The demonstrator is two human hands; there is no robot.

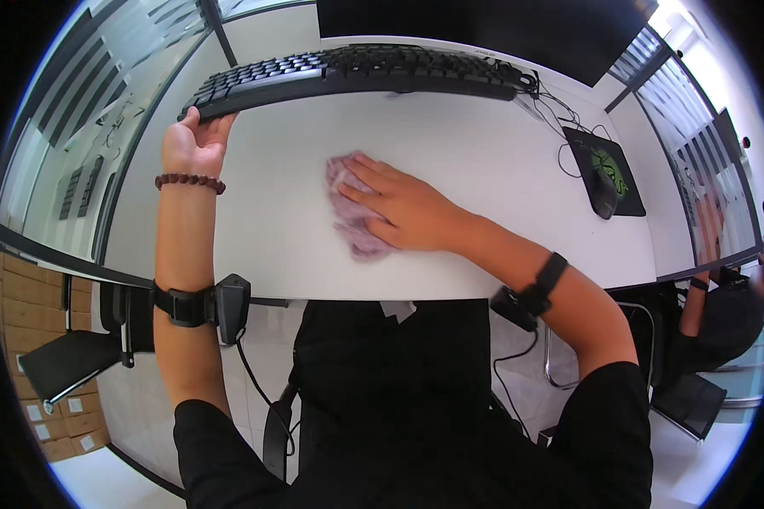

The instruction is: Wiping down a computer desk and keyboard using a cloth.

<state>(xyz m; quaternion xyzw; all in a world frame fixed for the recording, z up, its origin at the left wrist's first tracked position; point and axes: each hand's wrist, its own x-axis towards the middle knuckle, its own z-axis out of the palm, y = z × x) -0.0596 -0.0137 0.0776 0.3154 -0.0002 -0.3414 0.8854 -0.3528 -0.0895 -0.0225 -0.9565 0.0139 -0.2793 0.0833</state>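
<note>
In the head view my right hand (pixel 404 207) lies spread over a crumpled light purple cloth (pixel 356 219), pressing it on the white desktop (pixel 280 248); cloth and fingertips are slightly blurred. At the upper left, my left hand (pixel 198 141) grips the near left corner of a black keyboard (pixel 261 86), thumb at its end and fingers at its front edge. The keyboard appears tilted, and more black keys lie close against it along the back of the desk. My left wrist wears a bead bracelet, and each forearm has a strapped black device.
A black monitor (pixel 484 32) stands at the back. Right of the keyboards are tangled cables (pixel 560 114) and a mouse (pixel 603 194) on a black mouse pad (pixel 633 197) with a green design. Partitions flank the desk. Beyond the right one, another person (pixel 729 318) sits; chairs and cardboard boxes (pixel 32 318) stand around.
</note>
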